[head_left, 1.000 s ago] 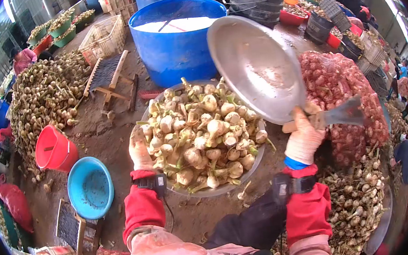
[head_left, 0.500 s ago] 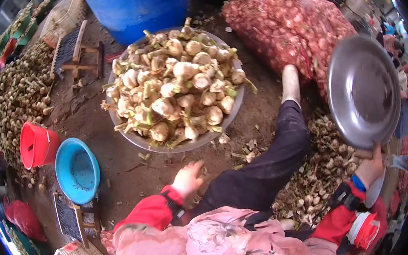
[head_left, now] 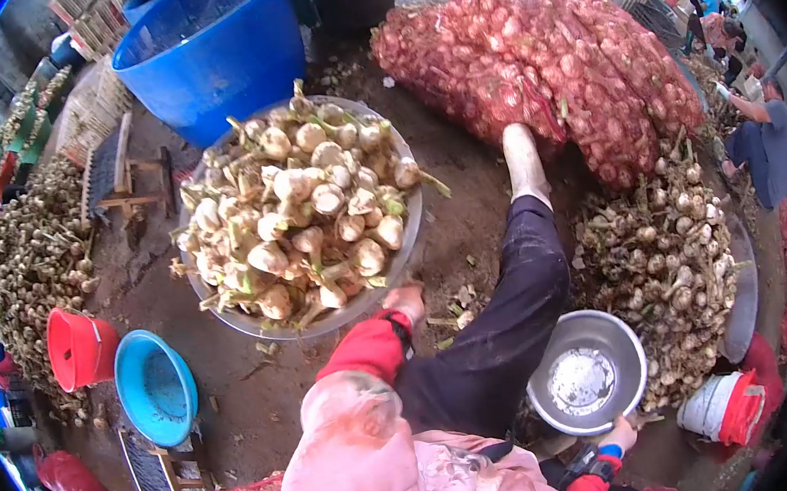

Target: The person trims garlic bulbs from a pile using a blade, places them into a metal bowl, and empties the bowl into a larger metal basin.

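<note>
My left hand (head_left: 406, 302) is at the near right rim of a wide metal basin (head_left: 410, 244), its fingers partly hidden and seemingly closed on that rim. Garlic bulbs with cut stems (head_left: 299, 212) are heaped above the basin's edge. In my right hand (head_left: 619, 435) is the near rim of a smaller grey metal basin (head_left: 587, 374). This basin faces up, with only whitish patches on its bottom, beside my bent leg. A pile of loose garlic (head_left: 669, 264) lies just past it.
A large red mesh sack of garlic (head_left: 538, 67) lies ahead, my foot against it. Blue tub (head_left: 211, 59) stands at the back left. Red bucket (head_left: 83, 347), light-blue basin (head_left: 156, 387) and wooden stool (head_left: 126, 182) are on the left. A person (head_left: 764, 144) sits far right.
My right hand has brought the small basin down and inward from the right, turning it from underside-up to opening-up. My left hand has moved forward to the wide basin's rim. The view has shifted.
</note>
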A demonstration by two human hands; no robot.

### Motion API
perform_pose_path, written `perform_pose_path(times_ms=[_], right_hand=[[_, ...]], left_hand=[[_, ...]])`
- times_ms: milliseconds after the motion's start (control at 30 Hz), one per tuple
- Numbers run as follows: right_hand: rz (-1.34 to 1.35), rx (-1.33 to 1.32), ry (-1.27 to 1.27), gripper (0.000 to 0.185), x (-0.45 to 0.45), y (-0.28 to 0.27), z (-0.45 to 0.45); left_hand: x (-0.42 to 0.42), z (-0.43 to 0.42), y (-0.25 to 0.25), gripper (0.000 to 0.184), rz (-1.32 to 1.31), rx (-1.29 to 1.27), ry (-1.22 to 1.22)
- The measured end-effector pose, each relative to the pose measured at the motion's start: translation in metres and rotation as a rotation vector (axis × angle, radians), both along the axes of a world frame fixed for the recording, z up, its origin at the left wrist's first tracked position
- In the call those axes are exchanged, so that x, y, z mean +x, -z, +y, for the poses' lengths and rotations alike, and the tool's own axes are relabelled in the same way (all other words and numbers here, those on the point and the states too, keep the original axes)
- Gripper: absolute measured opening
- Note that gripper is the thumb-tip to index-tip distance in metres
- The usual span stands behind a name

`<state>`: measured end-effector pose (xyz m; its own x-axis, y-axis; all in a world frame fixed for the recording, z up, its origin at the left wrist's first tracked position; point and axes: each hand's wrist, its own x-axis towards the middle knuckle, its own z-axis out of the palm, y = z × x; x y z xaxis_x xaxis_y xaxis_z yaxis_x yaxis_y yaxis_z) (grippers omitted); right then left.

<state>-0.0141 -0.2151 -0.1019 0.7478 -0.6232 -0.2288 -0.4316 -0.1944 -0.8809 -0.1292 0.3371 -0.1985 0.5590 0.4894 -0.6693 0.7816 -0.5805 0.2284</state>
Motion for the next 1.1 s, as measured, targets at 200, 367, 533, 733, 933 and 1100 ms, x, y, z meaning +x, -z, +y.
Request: perform_pose_path(times_ms=[200,367,533,733,933,1100], right_hand=[[-0.126,-0.141,-0.114,0.037,0.040,-0.052,0.081],[-0.283,0.266,-0.571,0.041,0.060,-0.125,0.212],[-0.154,0.142,-1.200,0.079,0.086,-0.133,0.294],[-0.241,0.180,-1.616,0.080,0.012,-0.212,0.436],[-0.375,0.175,-2.008,0.073,-0.092,-0.209,0.564],[-0.443,-0.211,-2.563,0.074,-0.198,-0.196,0.620]], left_hand=[[-0.143,-0.020,-0.106,0.050,-0.529,-0.572,-0.525],[-0.279,-0.004,-0.149,0.042,-1.193,-0.567,-1.249],[-0.318,0.078,-0.188,0.036,-1.780,0.058,-1.411],[-0.281,0.201,-0.171,0.063,-1.394,0.192,-1.200],[-0.223,0.122,-0.251,0.059,-1.513,-0.467,-1.055],[-0.204,0.072,-0.239,0.038,-1.797,-0.981,-1.341]])
